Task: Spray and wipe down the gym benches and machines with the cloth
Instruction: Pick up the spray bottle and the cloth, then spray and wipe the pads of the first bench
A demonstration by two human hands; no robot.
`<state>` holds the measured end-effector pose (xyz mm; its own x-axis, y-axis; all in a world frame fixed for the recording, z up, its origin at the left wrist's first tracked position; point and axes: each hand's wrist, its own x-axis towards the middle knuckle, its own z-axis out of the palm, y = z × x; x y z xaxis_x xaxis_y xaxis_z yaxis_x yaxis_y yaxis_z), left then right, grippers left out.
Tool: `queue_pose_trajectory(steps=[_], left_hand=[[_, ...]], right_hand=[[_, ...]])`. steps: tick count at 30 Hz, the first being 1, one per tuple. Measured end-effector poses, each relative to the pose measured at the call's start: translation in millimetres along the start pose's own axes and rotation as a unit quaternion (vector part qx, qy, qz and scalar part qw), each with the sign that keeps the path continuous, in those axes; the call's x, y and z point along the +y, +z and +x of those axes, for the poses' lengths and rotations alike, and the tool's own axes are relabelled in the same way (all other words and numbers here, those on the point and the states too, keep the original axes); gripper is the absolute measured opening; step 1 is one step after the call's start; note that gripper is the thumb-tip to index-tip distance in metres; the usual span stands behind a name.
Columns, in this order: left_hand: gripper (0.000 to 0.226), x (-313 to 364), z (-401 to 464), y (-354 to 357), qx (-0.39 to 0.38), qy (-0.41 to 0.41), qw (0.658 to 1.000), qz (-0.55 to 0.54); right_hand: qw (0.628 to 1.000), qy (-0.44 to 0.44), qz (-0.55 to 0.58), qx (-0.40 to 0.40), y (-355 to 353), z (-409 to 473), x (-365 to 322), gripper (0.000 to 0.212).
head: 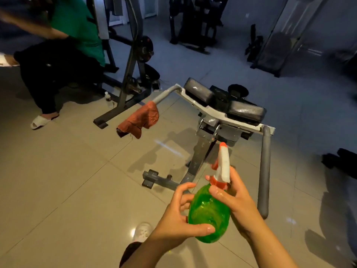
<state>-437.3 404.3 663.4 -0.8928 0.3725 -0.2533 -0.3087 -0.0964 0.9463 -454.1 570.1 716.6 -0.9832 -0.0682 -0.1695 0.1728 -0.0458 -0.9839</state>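
Both bare forearms reach forward from the bottom edge and meet in front. The left hand (179,215) cups from below with its thumb laid across and fingers curled. The right hand (234,198) grips higher up, fingers wrapped round.

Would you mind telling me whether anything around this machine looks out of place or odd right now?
Only one thing stands out: the rust-coloured cloth is draped over the machine's left handle bar instead of being in use, since both hands hold the green spray bottle. The black pads look glossy, though I cannot tell whether they are wet.
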Motion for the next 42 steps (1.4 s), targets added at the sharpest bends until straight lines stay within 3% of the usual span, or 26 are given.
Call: queue_pose_trajectory(steps=[3,7,10,12,14,18,21,24,26,28,30,34,36,42], left_hand=[[0.099,1.2,44.3,-23.0,-0.060,-0.042,0.997,-0.007],[0.102,19.0,98.3,-69.1,-0.129,-0.072,0.987,0.056],[0.103,36.3,128.6,-100.1,-0.170,-0.084,0.976,0.107],[0.103,42.5,145.8,-117.2,-0.191,-0.077,0.968,0.146],[0.103,41.8,156.6,-127.1,-0.201,-0.076,0.962,0.171],[0.106,36.3,164.1,-137.1,-0.166,-0.101,0.961,0.199],[0.100,41.2,175.1,-140.6,-0.167,-0.094,0.955,0.228],[0.076,51.2,194.8,-157.4,-0.067,-0.038,0.975,0.210],[0.057,59.4,209.4,-180.0,0.039,0.020,0.976,0.213],[0.044,69.8,227.7,-208.0,0.126,0.101,0.943,0.292],[0.043,74.9,246.3,-237.9,0.186,0.150,0.891,0.387],[0.066,60.2,279.8,-287.7,0.214,0.042,0.858,0.466],[0.071,49.0,285.0,-297.7,0.195,0.009,0.849,0.491],[0.049,44.4,280.3,-303.4,0.215,0.066,0.838,0.498]], right_hand=[[0.997,0.019,0.037,0.061,6.1,31.3,5.1,0.102],[0.985,0.038,0.085,0.148,27.8,80.9,5.1,0.063],[0.980,0.047,0.094,0.169,44.6,115.6,2.5,0.079],[0.974,0.065,0.122,0.177,52.0,133.2,4.5,0.071],[0.967,0.077,0.157,0.187,57.2,145.4,10.2,0.051],[0.942,0.106,0.216,0.234,65.2,161.5,18.5,0.030],[0.931,0.123,0.226,0.258,62.6,166.7,20.2,0.027],[0.923,0.124,0.248,0.266,56.3,165.5,21.6,0.038],[0.923,0.124,0.263,0.252,51.3,164.9,21.4,0.063],[0.926,0.123,0.263,0.241,46.6,166.3,18.5,0.080],[0.935,0.125,0.236,0.235,43.9,169.0,18.2,0.078],[0.949,0.111,0.193,0.223,53.5,179.6,17.1,0.046],[0.959,0.108,0.165,0.205,59.0,185.3,17.4,0.047],[0.964,0.134,0.138,0.186,67.5,200.3,24.3,0.044]])
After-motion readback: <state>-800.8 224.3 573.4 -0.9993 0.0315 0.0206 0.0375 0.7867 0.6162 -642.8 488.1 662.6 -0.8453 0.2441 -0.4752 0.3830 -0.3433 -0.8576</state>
